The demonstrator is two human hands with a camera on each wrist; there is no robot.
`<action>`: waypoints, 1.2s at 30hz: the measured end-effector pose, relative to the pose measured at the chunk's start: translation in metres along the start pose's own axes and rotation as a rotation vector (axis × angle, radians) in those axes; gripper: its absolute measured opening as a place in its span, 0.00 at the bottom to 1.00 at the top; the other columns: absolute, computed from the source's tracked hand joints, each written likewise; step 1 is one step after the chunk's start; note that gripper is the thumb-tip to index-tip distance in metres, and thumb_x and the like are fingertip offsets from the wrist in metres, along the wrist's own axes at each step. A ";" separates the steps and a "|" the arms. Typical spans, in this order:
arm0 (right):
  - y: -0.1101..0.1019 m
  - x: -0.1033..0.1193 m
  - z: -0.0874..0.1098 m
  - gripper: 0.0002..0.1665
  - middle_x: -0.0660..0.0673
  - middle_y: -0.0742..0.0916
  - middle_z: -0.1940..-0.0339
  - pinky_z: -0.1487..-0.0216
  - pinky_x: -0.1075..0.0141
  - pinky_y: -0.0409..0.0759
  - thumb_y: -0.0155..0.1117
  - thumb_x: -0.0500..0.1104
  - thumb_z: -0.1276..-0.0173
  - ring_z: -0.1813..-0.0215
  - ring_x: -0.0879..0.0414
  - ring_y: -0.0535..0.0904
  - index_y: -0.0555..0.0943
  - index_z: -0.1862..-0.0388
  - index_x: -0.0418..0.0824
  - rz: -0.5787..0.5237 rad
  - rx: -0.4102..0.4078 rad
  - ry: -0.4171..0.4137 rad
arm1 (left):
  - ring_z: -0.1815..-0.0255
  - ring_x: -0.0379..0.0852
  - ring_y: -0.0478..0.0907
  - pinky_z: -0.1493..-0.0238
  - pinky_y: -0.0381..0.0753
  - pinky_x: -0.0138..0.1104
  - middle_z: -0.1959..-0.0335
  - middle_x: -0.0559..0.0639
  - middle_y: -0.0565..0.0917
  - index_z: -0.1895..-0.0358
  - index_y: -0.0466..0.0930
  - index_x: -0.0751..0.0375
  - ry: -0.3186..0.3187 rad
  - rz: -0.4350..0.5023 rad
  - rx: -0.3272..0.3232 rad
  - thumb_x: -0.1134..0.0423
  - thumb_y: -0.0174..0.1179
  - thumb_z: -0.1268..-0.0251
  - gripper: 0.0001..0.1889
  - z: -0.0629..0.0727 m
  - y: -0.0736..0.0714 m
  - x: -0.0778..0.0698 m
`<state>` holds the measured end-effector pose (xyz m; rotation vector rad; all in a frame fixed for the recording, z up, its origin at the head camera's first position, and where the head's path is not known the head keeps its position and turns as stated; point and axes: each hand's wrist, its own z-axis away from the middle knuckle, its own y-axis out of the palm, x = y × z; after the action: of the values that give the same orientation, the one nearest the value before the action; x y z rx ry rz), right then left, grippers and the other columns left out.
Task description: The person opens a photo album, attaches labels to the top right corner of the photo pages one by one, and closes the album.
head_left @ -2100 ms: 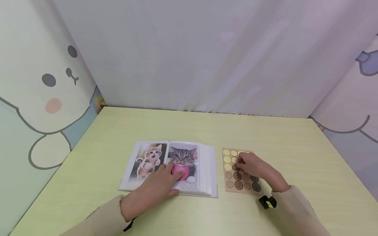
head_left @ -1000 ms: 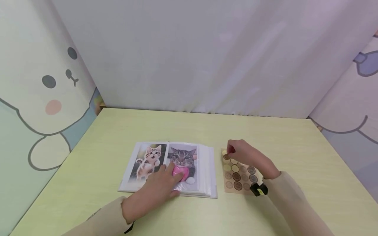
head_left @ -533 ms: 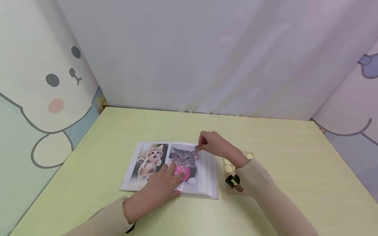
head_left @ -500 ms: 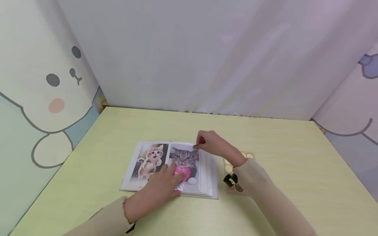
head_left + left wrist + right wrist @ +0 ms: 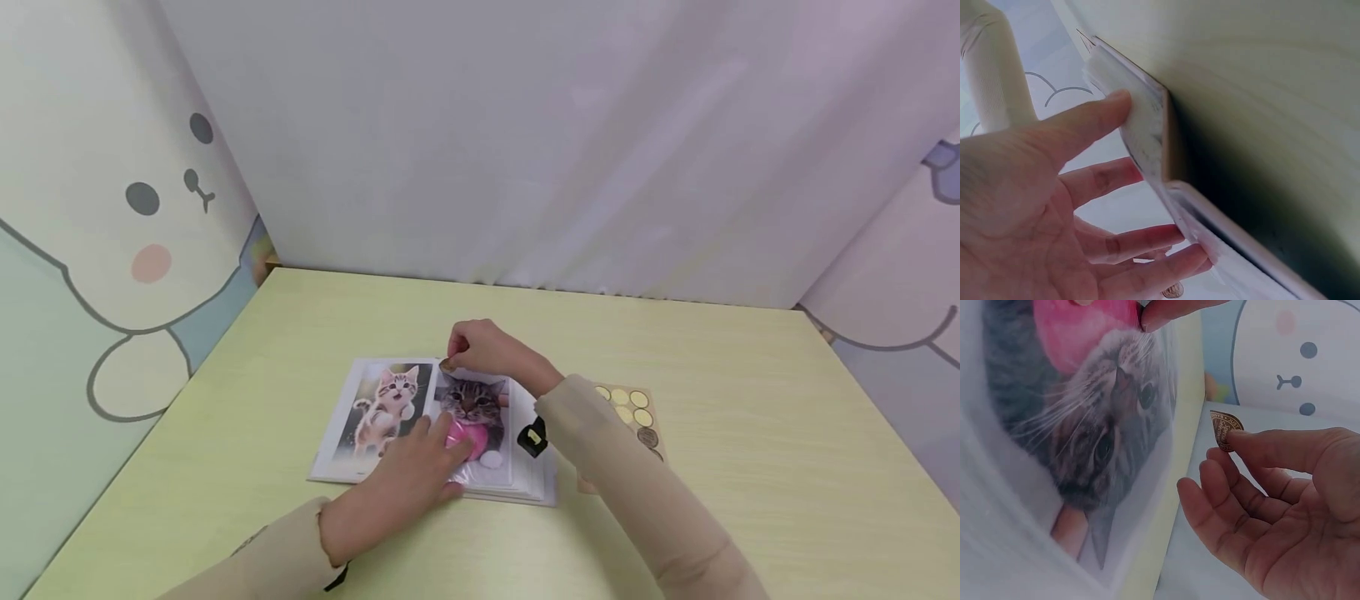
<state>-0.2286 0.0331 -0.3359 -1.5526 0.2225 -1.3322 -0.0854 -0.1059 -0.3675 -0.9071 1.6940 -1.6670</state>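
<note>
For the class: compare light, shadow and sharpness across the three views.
Head view: bright, even light, a soft shadow on the table beside the right sleeve; left wrist view: dimmer, a dark shadow by the album; right wrist view: also dim, lettering on the sticker partly readable, a pale haze over the page at lower left.
</note>
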 end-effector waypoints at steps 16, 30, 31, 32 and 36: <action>0.014 0.010 -0.027 0.04 0.46 0.81 0.70 0.70 0.72 0.73 0.57 0.38 0.34 0.72 0.57 0.75 0.79 0.66 0.39 -0.027 0.083 -0.008 | 0.47 0.65 0.74 0.67 0.83 0.47 0.43 0.64 0.72 0.43 0.75 0.51 0.004 0.011 0.011 0.46 0.63 0.46 0.27 -0.001 -0.001 -0.002; 0.024 0.012 -0.037 0.03 0.45 0.80 0.66 0.72 0.72 0.73 0.56 0.36 0.33 0.74 0.58 0.75 0.77 0.66 0.39 0.018 0.112 0.025 | 0.46 0.65 0.73 0.65 0.83 0.48 0.41 0.64 0.72 0.42 0.75 0.52 -0.003 0.016 0.033 0.46 0.62 0.45 0.27 0.001 -0.001 -0.001; 0.025 0.012 -0.037 0.03 0.45 0.80 0.66 0.72 0.72 0.72 0.56 0.36 0.33 0.73 0.58 0.74 0.77 0.67 0.39 0.025 0.108 0.023 | 0.45 0.66 0.73 0.65 0.83 0.48 0.41 0.64 0.72 0.42 0.75 0.52 -0.005 0.014 0.035 0.46 0.62 0.45 0.27 0.001 -0.001 -0.001; 0.025 0.012 -0.037 0.03 0.45 0.80 0.66 0.72 0.73 0.71 0.56 0.36 0.33 0.73 0.58 0.73 0.77 0.67 0.40 0.032 0.104 0.021 | 0.45 0.66 0.73 0.65 0.83 0.48 0.41 0.65 0.71 0.42 0.75 0.52 -0.006 0.013 0.037 0.46 0.62 0.45 0.27 0.001 -0.001 -0.002; 0.027 0.014 -0.036 0.04 0.45 0.81 0.65 0.71 0.72 0.70 0.55 0.36 0.32 0.70 0.58 0.72 0.77 0.67 0.41 0.052 0.098 0.023 | 0.46 0.65 0.73 0.66 0.83 0.47 0.42 0.65 0.72 0.42 0.75 0.51 -0.010 0.001 0.037 0.46 0.62 0.45 0.27 0.001 0.000 -0.002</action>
<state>-0.2408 -0.0090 -0.3538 -1.4406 0.2079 -1.3016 -0.0830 -0.1052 -0.3673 -0.8953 1.6516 -1.6849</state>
